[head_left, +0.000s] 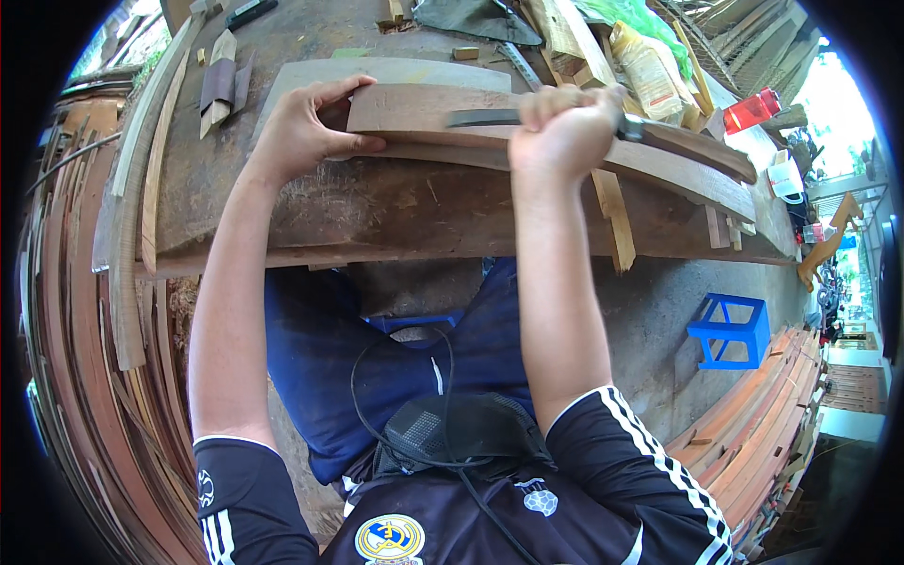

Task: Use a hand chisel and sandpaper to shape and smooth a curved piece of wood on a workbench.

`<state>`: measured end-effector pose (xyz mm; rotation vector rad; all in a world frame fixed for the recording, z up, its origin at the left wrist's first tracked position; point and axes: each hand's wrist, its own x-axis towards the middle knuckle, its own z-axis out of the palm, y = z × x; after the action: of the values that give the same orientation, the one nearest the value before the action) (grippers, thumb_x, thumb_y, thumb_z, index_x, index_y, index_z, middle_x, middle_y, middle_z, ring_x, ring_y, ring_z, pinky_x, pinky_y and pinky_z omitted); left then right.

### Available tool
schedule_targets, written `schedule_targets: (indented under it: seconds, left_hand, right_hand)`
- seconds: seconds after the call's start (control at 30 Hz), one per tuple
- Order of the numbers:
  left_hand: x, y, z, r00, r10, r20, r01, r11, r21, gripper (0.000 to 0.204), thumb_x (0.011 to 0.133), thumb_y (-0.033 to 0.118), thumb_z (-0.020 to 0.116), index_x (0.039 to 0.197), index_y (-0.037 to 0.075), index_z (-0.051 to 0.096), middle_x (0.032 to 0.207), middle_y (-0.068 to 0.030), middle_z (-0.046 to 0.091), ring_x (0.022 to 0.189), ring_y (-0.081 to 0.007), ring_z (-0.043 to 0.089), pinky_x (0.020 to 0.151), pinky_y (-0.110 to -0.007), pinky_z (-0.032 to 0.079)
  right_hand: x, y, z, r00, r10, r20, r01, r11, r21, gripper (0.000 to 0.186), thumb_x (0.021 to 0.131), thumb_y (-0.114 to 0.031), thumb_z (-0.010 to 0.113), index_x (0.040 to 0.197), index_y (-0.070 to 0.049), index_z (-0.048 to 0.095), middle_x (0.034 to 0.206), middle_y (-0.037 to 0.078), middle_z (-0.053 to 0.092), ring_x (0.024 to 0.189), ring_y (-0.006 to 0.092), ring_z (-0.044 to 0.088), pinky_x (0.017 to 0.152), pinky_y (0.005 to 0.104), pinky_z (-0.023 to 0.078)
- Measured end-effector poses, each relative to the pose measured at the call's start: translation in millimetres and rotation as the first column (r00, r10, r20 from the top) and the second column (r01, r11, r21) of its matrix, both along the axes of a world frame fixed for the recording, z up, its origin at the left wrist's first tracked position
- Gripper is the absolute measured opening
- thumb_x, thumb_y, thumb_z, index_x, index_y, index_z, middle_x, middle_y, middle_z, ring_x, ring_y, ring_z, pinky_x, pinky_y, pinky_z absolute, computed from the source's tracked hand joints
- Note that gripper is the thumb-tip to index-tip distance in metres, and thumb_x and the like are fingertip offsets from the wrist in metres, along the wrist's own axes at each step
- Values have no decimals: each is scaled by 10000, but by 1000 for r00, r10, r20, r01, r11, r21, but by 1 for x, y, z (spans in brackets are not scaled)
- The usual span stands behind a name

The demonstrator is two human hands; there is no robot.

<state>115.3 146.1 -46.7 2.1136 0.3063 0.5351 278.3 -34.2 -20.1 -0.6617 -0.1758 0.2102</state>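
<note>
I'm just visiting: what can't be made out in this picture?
All in the head view:
- Dark tool: its middle is hidden by the right hand, itself blurred.
- Left hand, at the end of the curved wooden piece: some fingers are hidden behind the hand itself.
- Green plastic bag: cut off by the upper edge.
- Distant things at far right: too small.

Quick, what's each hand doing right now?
Left hand: holding the left end of a curved wooden board.
Right hand: closed around a long dark tool, kind unclear.
</note>
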Motion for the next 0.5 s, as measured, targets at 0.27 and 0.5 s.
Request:
schedule_targets:
  seconds: [0.27, 0.5]
  left_hand:
    - [-1, 3, -5, 997, 54, -63, -49, 995, 84, 717, 603, 226, 893, 1255, 93, 624, 1173, -43, 661, 1068, -143, 603, 999, -304, 438]
    - [5, 4, -4, 998, 26, -63, -21, 996, 84, 725, 590, 242, 896, 1245, 85, 628, 1156, -54, 665, 1073, -141, 598, 1002, -309, 439]
  right_hand:
    - [30, -59, 14, 989, -99, 113, 120, 973, -196, 548, 1037, -419, 253, 540, -187, 259, 445, -29, 202, 400, 121, 165, 402, 295, 166]
    - [82, -112, 14, 949, -306, 76, 314, 942, -120, 507, 1046, -367, 213, 576, -176, 218, 476, -34, 163, 398, 114, 117, 380, 283, 122]
